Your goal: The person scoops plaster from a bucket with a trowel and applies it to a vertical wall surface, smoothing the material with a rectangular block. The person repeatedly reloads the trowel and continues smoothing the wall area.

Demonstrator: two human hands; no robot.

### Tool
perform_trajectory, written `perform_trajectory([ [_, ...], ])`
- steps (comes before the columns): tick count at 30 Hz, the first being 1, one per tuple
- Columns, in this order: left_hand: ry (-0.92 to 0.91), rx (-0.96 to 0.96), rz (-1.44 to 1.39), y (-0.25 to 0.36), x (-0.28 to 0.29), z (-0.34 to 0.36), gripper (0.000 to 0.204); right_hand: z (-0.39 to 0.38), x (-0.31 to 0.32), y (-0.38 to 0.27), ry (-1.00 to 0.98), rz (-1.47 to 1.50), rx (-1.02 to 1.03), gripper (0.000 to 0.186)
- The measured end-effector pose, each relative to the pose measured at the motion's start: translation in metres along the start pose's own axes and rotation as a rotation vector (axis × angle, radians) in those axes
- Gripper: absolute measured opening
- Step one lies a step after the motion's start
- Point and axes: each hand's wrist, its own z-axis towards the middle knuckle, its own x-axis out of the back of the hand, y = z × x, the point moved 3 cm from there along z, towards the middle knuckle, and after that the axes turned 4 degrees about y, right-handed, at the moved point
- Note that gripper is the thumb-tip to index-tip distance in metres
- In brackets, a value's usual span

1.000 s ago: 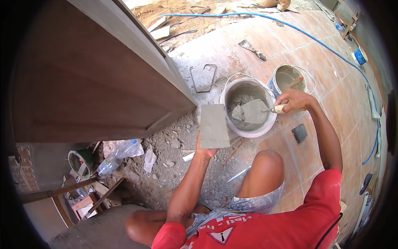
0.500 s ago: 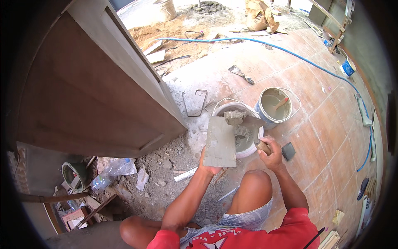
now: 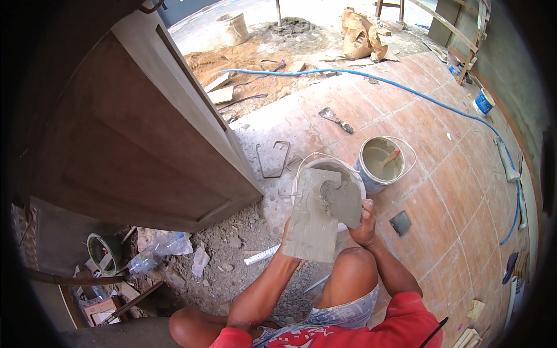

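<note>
My left hand (image 3: pixel 289 261) is closed under a flat rectangular plastering board (image 3: pixel 308 232), which hides most of its fingers. Grey mortar is smeared over the board, with a thicker patch (image 3: pixel 329 188) near its upper right. My right hand (image 3: pixel 365 225) grips a trowel, its grey-coated blade (image 3: pixel 348 204) laid over the board's right side against the mortar. The trowel's handle is hidden in my fist. Directly beneath the board stands a white mortar bucket (image 3: pixel 361 187), largely covered by the tools.
Beside it is a bucket of greyish liquid (image 3: pixel 365 174) holding a brush (image 3: pixel 391 158). A scraper (image 3: pixel 336 120), a dark square pad (image 3: pixel 400 223) and a bent metal rod (image 3: pixel 272 176) lie on the floor. A brown door panel (image 3: pixel 133 145) rises at left; a blue hose (image 3: pixel 406 82) crosses behind.
The trowel has moved from above the bucket onto the board, and its mortar lump now lies against the board's surface. The board has come slightly nearer to me.
</note>
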Motion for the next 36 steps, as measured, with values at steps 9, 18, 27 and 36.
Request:
perform_trajectory([
  [9, 0.17, 0.039, -0.261, -0.018, 0.012, 0.014, 0.045, -0.006, 0.05, 0.003, -0.046, -0.118, -0.117, 0.042],
  [18, 0.006, -0.02, 0.135, -0.032, 0.019, 0.013, 0.041, 0.095, 0.068, -0.021, -0.524, 0.815, -0.761, 0.042],
  [27, 0.101, 0.171, -0.432, -0.012, 0.036, 0.0, 0.039, 0.079, 0.093, 0.032, -0.936, 0.491, -1.105, 0.031],
  [36, -0.179, -0.082, -1.742, 0.034, 0.042, -0.028, 0.058, 0.026, 0.026, 0.06, -0.968, -0.353, -0.512, 0.023],
])
